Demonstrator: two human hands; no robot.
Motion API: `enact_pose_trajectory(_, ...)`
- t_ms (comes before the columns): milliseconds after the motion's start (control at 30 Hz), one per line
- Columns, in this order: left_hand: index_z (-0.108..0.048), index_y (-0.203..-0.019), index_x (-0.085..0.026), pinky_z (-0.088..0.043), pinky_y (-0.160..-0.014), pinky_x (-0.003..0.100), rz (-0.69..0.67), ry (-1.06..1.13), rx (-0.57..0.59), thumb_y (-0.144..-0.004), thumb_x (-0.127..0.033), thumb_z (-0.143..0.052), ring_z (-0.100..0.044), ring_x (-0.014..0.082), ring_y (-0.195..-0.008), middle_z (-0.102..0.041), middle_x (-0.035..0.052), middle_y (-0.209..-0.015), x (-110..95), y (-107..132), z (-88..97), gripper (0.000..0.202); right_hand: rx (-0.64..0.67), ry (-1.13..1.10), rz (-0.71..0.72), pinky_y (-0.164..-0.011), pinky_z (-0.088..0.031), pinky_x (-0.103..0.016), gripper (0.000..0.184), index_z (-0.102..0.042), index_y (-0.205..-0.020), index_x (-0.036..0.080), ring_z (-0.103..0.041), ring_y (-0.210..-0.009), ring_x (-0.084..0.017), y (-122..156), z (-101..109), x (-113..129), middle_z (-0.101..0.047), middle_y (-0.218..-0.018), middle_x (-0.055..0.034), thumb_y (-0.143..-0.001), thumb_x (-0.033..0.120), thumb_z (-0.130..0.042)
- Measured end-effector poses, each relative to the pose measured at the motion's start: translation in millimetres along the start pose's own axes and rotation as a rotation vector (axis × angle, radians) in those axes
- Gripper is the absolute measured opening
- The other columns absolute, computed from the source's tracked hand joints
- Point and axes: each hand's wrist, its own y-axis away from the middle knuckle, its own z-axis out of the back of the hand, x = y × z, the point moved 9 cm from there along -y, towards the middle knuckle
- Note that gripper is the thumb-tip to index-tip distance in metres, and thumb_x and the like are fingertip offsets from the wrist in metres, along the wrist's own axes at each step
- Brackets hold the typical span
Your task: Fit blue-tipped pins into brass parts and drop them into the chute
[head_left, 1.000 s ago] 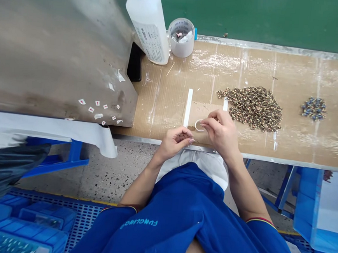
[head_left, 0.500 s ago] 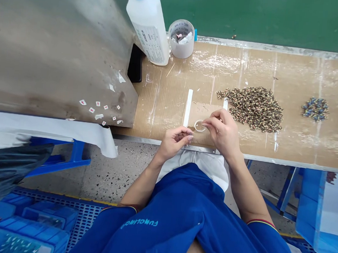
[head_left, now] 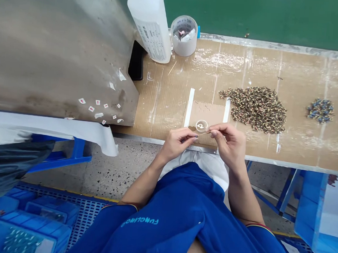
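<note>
Fingers of our right hand (head_left: 230, 145) pinch a thin stick (head_left: 204, 133) on the near side of the white ring (head_left: 197, 129), its long axis pointing toward our left hand (head_left: 177, 143), whose fingers pinch a tiny piece (head_left: 196, 136) (too small to identify).

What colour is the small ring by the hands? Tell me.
White: the small ring, clearest in the head view.

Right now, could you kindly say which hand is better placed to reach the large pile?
Probably the right hand: it's nearer the large pile, though holding a thin stick; the left hand is farther.
</note>
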Motion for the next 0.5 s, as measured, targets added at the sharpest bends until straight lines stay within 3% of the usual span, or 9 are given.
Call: enact_pose_trajectory(500, -0.075, -0.085, -0.017, -0.047, -0.058, 0.023, -0.004, -0.020, 0.024, -0.092, -0.033, -0.070, -0.061, 0.0120, -0.066, -0.071, 0.0043, -0.078, -1.4, -0.3, 0.5, 0.018, 0.008, 0.146, 0.056, -0.062, -0.052, -0.029, 0.016, -0.071, -0.084, 0.023, -0.065, -0.064, -0.015, 5.9, -10.6, 7.1, -0.076, -0.080, -0.0020, -0.095, 0.027, -0.060)
